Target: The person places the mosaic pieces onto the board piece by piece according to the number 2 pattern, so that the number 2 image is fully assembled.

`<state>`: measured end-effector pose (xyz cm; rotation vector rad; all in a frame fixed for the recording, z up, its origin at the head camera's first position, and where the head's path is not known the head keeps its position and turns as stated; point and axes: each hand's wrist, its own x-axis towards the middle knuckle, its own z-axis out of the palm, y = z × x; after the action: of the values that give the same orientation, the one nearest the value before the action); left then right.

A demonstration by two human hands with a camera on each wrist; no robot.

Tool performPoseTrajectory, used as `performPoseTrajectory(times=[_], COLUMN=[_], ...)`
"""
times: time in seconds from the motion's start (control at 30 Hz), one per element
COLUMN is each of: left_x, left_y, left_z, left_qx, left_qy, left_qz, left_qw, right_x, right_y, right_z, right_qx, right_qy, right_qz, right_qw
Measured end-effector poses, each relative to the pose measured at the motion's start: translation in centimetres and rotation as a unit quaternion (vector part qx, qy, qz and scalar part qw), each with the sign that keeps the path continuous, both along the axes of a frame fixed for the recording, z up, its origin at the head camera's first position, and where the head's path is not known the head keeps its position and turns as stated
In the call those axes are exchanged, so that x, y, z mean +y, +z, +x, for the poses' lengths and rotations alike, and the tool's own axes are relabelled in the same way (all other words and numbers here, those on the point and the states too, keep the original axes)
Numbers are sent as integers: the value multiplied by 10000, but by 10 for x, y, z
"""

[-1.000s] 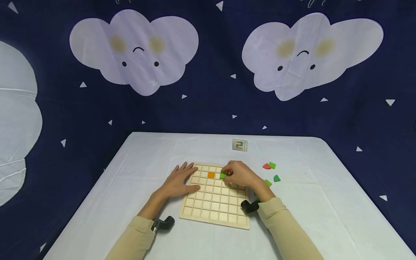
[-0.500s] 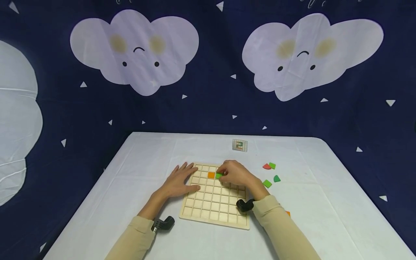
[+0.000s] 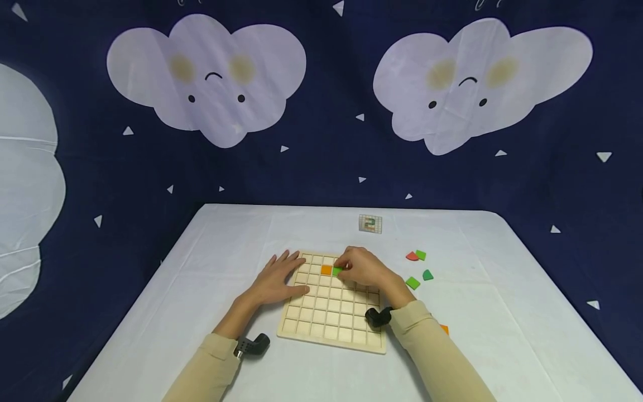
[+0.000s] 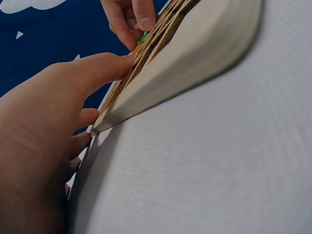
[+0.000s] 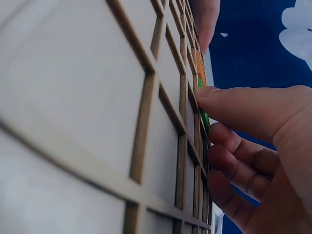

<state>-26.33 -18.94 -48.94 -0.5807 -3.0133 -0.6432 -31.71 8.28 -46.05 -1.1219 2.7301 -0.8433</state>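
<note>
A wooden grid board [image 3: 326,319] with raised dividers lies on the white table. My left hand [image 3: 273,281] rests at its left edge, fingers spread and thumb reaching over the cells. An orange square tile [image 3: 326,270] sits in a cell near the far side. Directly right of it, my right hand [image 3: 368,268] pinches a green square tile [image 3: 337,271] between thumb and fingers, low over the grid. In the right wrist view the thumb covers part of the green tile [image 5: 204,120], which lies in line with the orange one [image 5: 200,67].
Right of the board lie a red quarter-round piece [image 3: 412,256], green squares [image 3: 413,283], and a dark green quarter-round piece [image 3: 427,275]. An orange piece [image 3: 445,329] shows beside the right sleeve. A small card [image 3: 370,224] with a gridded "2"-like pattern lies behind the board.
My right hand has moved slightly left with the green tile, bringing it beside the orange tile, and has stayed there over the last half second. The left hand has not moved.
</note>
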Motion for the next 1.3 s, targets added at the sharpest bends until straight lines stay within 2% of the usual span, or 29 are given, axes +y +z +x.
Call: performPoseTrajectory(times=[0.13,0.3,1.3], left_x=[-2,-3,-1], left_y=[1,1,3], left_z=[0,0,1], left_qx=[-5,12,2], left_qy=[17,-38,-106], left_qz=[-11,-20,47], left_qw=[10000,10000,9999], right_x=[0,8,75], right_y=[1,2,7], right_z=[0,1,3], right_qx=[35,-1,-37], right_qy=[32,-119,-766], right_qz=[3,80,118], right_qw=[10000,9999,9970])
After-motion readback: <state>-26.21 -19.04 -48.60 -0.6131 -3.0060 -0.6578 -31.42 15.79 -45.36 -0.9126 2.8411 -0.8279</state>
